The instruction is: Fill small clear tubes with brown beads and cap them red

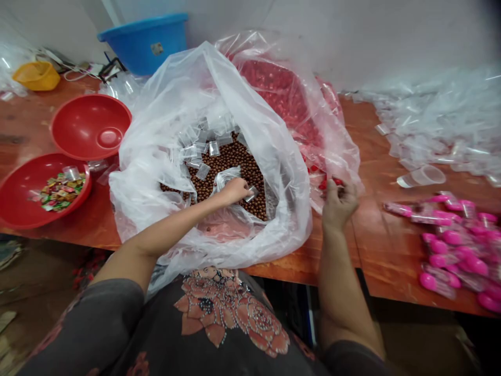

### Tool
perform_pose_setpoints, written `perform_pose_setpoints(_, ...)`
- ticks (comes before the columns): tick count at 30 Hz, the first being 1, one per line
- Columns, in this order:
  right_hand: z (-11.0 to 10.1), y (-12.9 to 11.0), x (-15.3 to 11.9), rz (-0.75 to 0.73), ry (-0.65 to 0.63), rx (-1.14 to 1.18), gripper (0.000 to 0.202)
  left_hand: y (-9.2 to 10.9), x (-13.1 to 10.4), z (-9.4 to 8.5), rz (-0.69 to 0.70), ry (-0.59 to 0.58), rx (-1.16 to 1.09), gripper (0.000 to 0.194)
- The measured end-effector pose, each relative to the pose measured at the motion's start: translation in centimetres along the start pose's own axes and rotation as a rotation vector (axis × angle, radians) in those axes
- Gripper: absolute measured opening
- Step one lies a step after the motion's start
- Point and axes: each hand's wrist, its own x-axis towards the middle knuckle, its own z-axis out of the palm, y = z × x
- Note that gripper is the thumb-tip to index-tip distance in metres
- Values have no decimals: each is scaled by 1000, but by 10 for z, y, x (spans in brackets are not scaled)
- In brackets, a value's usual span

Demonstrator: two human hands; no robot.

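A large translucent plastic bag point(289, 172) lies open on the table, with many small brown balls point(230, 159) and several small clear containers point(214, 148) inside. My left hand point(237, 191) reaches into it, its fingers closed on a small clear container point(251, 194) just over the balls. My right hand point(340, 202) is at the lower edge of a second bag point(274, 94) filled with red pieces. Its fingers are closed on a small red piece point(337, 181).
Red bowls point(92, 122) stand at the left, the front one with wrapped candies point(64, 190). Behind is a blue tub point(146, 44). At the right are a clear cup point(422, 176), pink-capped tubes point(454, 237) and a heap of clear containers point(438, 115). A yellow basket point(37, 75) sits far left.
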Motion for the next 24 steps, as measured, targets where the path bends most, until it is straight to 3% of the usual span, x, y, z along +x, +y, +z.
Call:
perform_pose_setpoints(3, -19, -33, -33, 79, 149, 353, 25, -6, 14, 15, -56, 17, -217, 22)
perform_pose_setpoints(7, -34, -62, -75, 248, 109, 711, 23, -7, 23, 28, -57, 56, -409, 24)
perform_pose_setpoints(13, -27, -71, -117, 425, -70, 783, 22, -2, 26, 42, 1, 155, -575, 15)
perform_pose_setpoints(18, -16, -72, -128, 506, -305, 815, 31, -8, 26, 40, 37, 123, -805, 14)
perform_pose_setpoints(24, -2, -75, -133, 623, -299, 782, 36, -16, 0, 25, 26, 46, -914, 22)
